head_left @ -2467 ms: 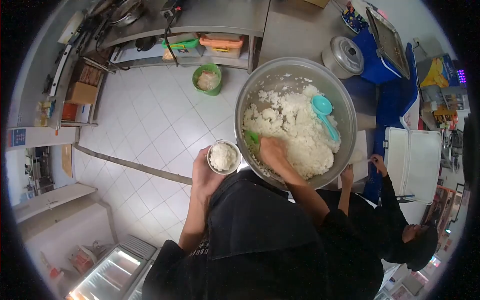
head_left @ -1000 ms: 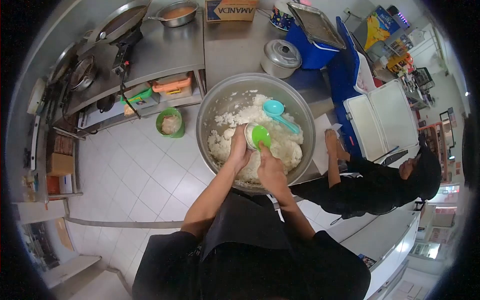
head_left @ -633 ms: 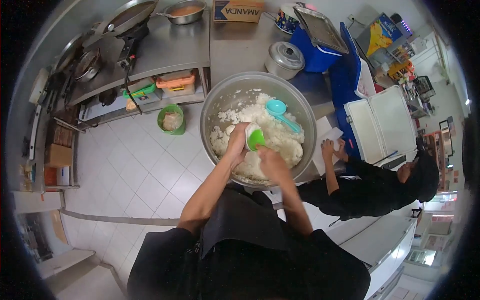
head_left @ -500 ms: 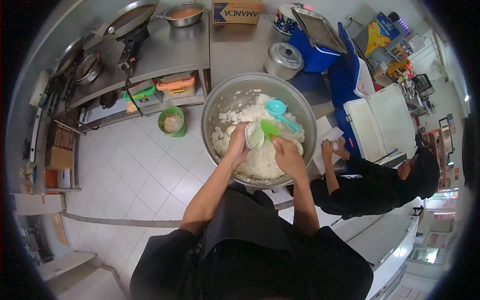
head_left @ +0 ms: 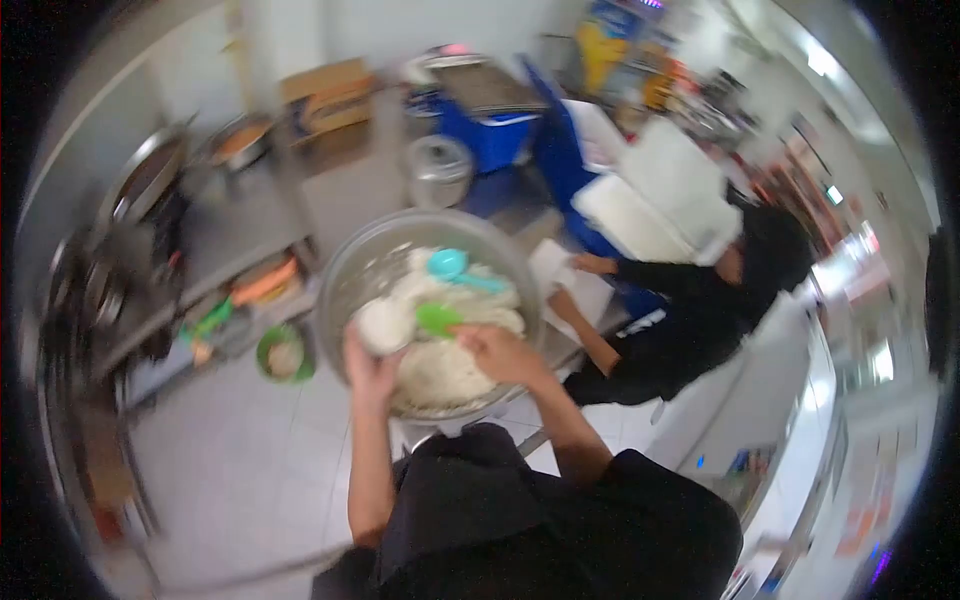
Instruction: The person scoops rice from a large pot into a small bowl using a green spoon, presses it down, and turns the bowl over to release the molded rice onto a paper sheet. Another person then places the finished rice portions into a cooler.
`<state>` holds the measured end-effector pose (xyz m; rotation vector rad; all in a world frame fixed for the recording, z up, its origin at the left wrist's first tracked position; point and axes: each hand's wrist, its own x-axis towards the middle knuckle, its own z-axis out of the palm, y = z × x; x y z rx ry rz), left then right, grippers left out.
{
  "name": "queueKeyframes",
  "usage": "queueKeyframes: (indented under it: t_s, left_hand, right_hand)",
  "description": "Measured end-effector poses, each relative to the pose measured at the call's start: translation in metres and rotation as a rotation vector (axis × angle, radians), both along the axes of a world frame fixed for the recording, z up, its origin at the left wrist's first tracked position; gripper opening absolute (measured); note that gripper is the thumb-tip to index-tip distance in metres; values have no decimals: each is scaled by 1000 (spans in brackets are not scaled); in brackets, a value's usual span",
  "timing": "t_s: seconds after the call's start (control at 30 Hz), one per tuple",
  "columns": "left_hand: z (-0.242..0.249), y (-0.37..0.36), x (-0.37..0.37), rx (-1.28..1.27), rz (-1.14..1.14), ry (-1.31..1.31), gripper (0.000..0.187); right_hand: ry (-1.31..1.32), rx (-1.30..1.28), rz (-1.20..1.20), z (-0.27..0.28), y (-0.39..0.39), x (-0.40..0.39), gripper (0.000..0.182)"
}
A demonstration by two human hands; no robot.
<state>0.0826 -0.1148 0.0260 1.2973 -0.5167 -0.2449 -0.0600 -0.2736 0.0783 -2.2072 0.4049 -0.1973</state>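
A large metal pot (head_left: 335,300) holds white rice (head_left: 440,372). Over its left part my left hand (head_left: 368,362) grips a small round cup (head_left: 385,325), whose top looks white and full. My right hand (head_left: 492,352) is closed on the handle of a green spatula (head_left: 436,320), its blade just right of the cup. Behind the spatula a turquoise scoop (head_left: 447,264) lies on the rice, handle to the right. The view is blurred by motion.
Right of the pot, a person in black (head_left: 690,300) reaches toward white paper (head_left: 575,285) beside an open white-lined cooler (head_left: 640,215). A lidded pot (head_left: 440,170) and a cardboard box (head_left: 328,100) stand behind. A green bin (head_left: 284,354) is on the floor at left.
The view has swung, shifting the pot and surroundings left and slightly down. The cup is now more upright and apart from the spatula blade, its top whiter and fuller.
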Motion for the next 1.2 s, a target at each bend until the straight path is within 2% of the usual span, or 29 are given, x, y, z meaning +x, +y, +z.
queueKeyframes:
  t_s: [0.03,0.1,0.17,0.2,0.27,0.3,0.37,0.43,0.5,0.63,0.7,0.73,0.8,0.83,0.87,0.9,0.93,0.97,1.03,1.07,1.17,1.2]
  left_hand:
    - [-32,3,18,-46,-78,-49,65]
    - [-28,12,18,-263,-113,353,48]
    - [20,22,10,-688,-284,1063,38]
    - [25,20,11,-672,-310,1078,38]
    - [29,17,14,-651,-159,1132,39]
    - [23,15,19,-645,-167,1132,39]
    - [10,7,28,-643,-122,1048,37]
    - [26,0,22,-639,-122,1022,37]
    - [40,-4,11,-637,-107,998,36]
    - [66,-10,-44,-584,-164,981,39]
    - [67,-20,-77,-544,-193,995,40]
    - [62,-23,-93,-520,-280,1007,40]
    - [66,-39,-128,-444,-409,1082,43]
    - [62,-49,-143,-444,-400,1078,43]
    - [52,-61,-158,-419,-475,1211,43]
    - [43,-74,-174,-396,-550,1345,43]
    - [33,-89,-189,-404,-530,1347,43]
    - [25,-106,-203,-347,-581,1325,43]
    - [6,-137,-226,-308,-644,1310,41]
    - [-6,-155,-232,-318,-671,1314,41]
    - [-53,-216,-242,-457,-749,1325,33]
    - [-65,-235,-242,-436,-713,1334,33]
  right_hand:
    - [0,-20,-30,-3,3,-10,30]
    - [62,12,-24,-19,5,-27,31]
    - [93,-36,-112,-25,15,-48,31]
    - [129,-73,-129,-29,21,-55,32]
    - [121,-37,-175,-37,28,-72,33]
    - [108,1,-200,-40,30,-80,34]
    - [116,35,-211,-41,30,-95,35]
    - [131,62,-217,-38,22,-109,35]
    - [189,250,-210,-35,9,-124,36]
    - [95,244,-284,-61,-16,-168,37]
    - [14,330,-384,-78,-31,-196,39]
    - [120,424,-412,-75,-36,-210,39]
    - [104,435,-397,-94,-50,-246,40]
    - [92,442,-384,-107,-55,-263,40]
    - [94,443,-372,-121,-58,-281,40]
    - [106,437,-484,-137,-61,-299,40]
    - [124,434,-593,-155,-62,-320,41]
    - [141,442,-571,-172,-65,-341,41]
    - [388,477,-819,-207,-71,-382,40]
    - [410,488,-790,-229,-72,-405,40]
    - [386,483,-1054,-295,-58,-479,37]
    - [410,550,-1108,-302,-47,-498,37]
